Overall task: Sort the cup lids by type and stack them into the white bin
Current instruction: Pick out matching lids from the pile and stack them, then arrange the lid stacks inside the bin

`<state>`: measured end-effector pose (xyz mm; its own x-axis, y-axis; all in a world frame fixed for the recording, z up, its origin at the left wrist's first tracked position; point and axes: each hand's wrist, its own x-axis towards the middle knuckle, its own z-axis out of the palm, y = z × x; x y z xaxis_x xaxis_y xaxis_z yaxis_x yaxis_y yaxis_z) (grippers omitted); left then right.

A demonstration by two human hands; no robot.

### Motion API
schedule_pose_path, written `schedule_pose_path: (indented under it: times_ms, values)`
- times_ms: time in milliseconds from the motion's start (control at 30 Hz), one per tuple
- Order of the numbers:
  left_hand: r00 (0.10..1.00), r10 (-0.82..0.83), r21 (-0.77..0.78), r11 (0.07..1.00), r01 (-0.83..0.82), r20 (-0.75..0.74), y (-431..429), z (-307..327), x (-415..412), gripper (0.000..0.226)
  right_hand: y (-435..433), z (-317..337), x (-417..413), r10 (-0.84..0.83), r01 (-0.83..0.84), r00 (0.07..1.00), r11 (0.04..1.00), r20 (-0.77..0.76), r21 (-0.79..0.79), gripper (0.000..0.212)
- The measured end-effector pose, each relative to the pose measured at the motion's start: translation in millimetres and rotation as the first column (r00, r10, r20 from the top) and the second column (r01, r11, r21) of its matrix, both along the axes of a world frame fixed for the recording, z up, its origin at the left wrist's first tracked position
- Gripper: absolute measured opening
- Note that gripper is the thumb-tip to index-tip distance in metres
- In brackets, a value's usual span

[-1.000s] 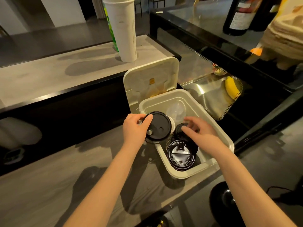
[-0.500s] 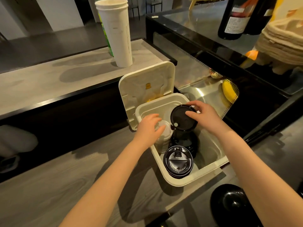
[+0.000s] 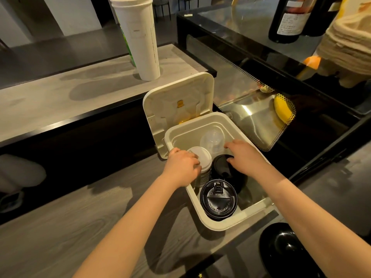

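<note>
Nearest to me, at the lower right, a glossy black round dome (image 3: 285, 247) sits below the edge of the grey wood-grain counter (image 3: 60, 227). On that counter stands the white rectangular plastic bin (image 3: 220, 226), open. In its near corner I log a stack topped by a black flat plastic lid with a flip tab (image 3: 218, 199), touched by neither hand. Just behind it is a second dark stack topped by a black domed plastic lid (image 3: 219, 166). My right hand (image 3: 246, 157) reaches over the bin's right wall and clasps this lid, fingers (image 3: 230, 157) curled over its far rim, with the lid lying under the fingertips and ahead of the palm. To the left of it, touching the bin's left wall, is a ribbed stack of white plastic lids (image 3: 202, 157). My left hand (image 3: 180, 167) grips it from the left side, fingers bent round its top edge. Further in, between the two hands, lies a stack of clear plastic lids (image 3: 213, 140), untouched. Behind the bin its white hinged cover (image 3: 178, 105) stands upright. Beyond, on a raised grey shelf, is a tall column of white paper cups (image 3: 140, 37). To the right, a yellow banana (image 3: 282, 111) lies in a glass case, with a dark labelled bottle (image 3: 287, 19) and a pile of tan pulp trays (image 3: 349, 41) on top.
</note>
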<state>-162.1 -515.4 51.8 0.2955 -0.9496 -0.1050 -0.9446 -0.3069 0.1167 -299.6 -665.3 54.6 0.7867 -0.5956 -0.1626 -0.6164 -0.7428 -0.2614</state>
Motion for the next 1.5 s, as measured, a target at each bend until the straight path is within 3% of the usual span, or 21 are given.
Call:
schedule_pose_path:
  times_ms: [167,300,467,667,967,1200,1500]
  values:
    - [1.0,0.02,-0.025,0.999,-0.02,-0.022,1,0,-1,0.036,8,11,-2,0.015,-0.017,0.988,1.0,0.153,0.011,0.042]
    - [0.998,0.039,-0.161,0.986,-0.047,-0.055,7,6,3,0.033,18,24,9,0.043,-0.054,0.963,0.998,0.266,0.033,0.042]
    - [0.973,0.231,-0.337,0.914,-0.226,-0.027,46,37,13,0.041,45,46,33,0.134,-0.153,0.928,0.988,0.348,0.026,0.044]
    - [0.874,0.484,-0.206,0.853,-0.48,-0.031,120,53,30,0.056,98,62,63,0.311,-0.324,0.893,0.946,0.325,-0.015,0.047]
    - [0.661,0.742,-0.098,0.654,-0.75,-0.113,248,29,36,0.059,201,32,107,0.521,-0.535,0.815,0.845,0.254,-0.018,0.046]
    - [0.482,0.863,0.004,0.488,-0.873,-0.152,353,7,50,0.06,291,18,155,0.675,-0.686,0.722,0.727,0.151,0.035,0.045]
    - [0.36,0.924,0.065,0.37,-0.927,-0.131,505,-11,91,0.059,440,10,218,0.76,-0.765,0.644,0.638,0.092,0.089,0.044]
